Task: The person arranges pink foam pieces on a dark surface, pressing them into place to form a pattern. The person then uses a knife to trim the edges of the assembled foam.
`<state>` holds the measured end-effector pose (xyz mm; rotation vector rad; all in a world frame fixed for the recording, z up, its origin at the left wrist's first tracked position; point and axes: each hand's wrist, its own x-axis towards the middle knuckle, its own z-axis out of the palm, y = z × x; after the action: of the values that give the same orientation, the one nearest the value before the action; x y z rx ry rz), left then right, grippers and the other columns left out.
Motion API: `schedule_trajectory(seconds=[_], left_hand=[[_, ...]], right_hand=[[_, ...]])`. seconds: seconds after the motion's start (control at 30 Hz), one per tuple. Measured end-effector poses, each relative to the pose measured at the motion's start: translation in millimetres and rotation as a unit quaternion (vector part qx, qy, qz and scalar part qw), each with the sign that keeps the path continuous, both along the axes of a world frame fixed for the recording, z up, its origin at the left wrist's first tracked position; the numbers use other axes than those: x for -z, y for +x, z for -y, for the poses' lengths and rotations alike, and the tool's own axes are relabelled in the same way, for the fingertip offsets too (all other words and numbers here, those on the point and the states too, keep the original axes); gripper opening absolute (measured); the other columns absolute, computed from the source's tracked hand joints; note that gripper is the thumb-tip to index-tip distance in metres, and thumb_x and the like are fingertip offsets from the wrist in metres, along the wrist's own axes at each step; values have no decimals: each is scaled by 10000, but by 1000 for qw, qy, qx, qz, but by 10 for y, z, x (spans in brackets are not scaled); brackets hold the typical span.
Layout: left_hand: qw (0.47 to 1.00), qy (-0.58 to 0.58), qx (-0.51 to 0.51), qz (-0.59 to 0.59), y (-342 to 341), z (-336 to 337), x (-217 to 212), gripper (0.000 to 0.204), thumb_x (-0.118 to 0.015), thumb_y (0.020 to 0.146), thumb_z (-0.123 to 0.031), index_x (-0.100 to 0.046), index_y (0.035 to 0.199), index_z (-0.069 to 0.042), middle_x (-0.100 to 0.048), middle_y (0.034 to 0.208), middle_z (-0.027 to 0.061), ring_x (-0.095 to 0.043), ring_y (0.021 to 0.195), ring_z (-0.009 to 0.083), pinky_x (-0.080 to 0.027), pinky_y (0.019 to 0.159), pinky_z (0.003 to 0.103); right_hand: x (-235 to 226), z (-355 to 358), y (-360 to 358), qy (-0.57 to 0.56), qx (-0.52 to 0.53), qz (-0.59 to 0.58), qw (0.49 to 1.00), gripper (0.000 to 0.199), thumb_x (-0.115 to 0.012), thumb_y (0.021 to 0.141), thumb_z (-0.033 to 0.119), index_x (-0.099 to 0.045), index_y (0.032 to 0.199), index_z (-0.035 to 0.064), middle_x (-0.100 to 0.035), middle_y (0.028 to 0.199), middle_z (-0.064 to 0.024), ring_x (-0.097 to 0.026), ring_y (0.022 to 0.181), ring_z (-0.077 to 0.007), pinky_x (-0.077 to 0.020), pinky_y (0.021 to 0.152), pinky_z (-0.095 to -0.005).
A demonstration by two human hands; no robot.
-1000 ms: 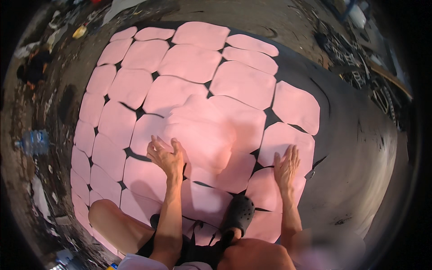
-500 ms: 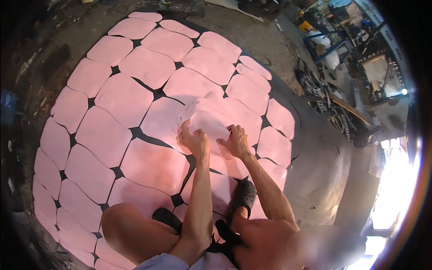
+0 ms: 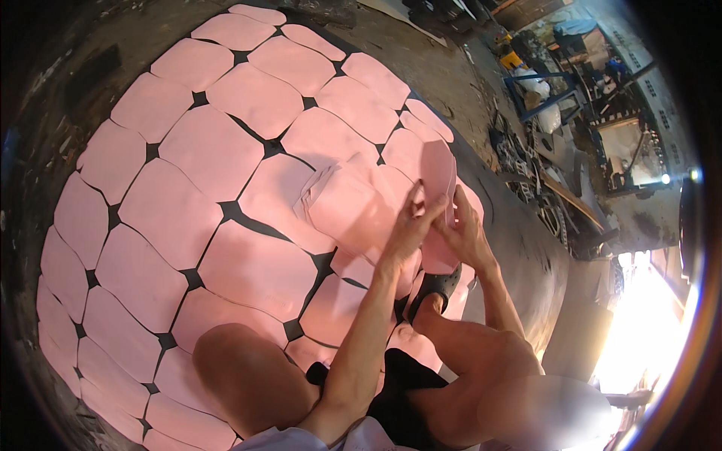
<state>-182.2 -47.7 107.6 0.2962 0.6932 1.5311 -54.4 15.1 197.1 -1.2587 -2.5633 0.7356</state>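
Note:
A thin pink sheet with rounded corners (image 3: pixel 438 165) is held up on edge between my hands, right of the middle. It may be more than one layer. My left hand (image 3: pixel 406 229) pinches its left side, thumb and fingers closed. My right hand (image 3: pixel 468 234) grips its right edge, some fingers hidden behind it. To their left lies a loose, uneven stack of similar pink sheets (image 3: pixel 342 207). Around it, many pink sheets (image 3: pixel 256 259) lie side by side on a black surface, with dark diamond gaps at their corners.
My right foot in a black clog (image 3: pixel 436 292) stands close below my hands. Bare dark mat (image 3: pixel 526 259) extends to the right. Beyond it lie bicycle-like metal parts (image 3: pixel 519 154), a blue frame (image 3: pixel 545 98) and a wooden strip (image 3: pixel 571 194). Bright light enters at the lower right.
Both hands have moved right from the stack, and a pink sheet now stands tilted between them. The stack stays behind. The view has shifted slightly.

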Motion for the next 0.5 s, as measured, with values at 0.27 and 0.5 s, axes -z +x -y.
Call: schedule_trajectory(seconds=[0.27,0.5], left_hand=[[994,-18,109,19,395,-665,708,932,-588,1121,-650,-310,1758,-30,-507,1653,129,-503,1494,227,-394,1250,414],[988,-129,71,-37,598,-1487,866,587,-605,1155,-493,-625,1451,13,-764,1159,113,-735,810,197,-604,698,316]], right_hand=[[730,-670,626,-263,17,-226,938,304,-644,1154,203,-670,1409,41,-702,1192,1,-637,1129,-117,-553,837,-319],[1034,-1452,1390,-168,267,-213,925,119,-645,1136,175,-683,1161,64,-586,740,-48,-487,613,-126,-429,582,-358]])
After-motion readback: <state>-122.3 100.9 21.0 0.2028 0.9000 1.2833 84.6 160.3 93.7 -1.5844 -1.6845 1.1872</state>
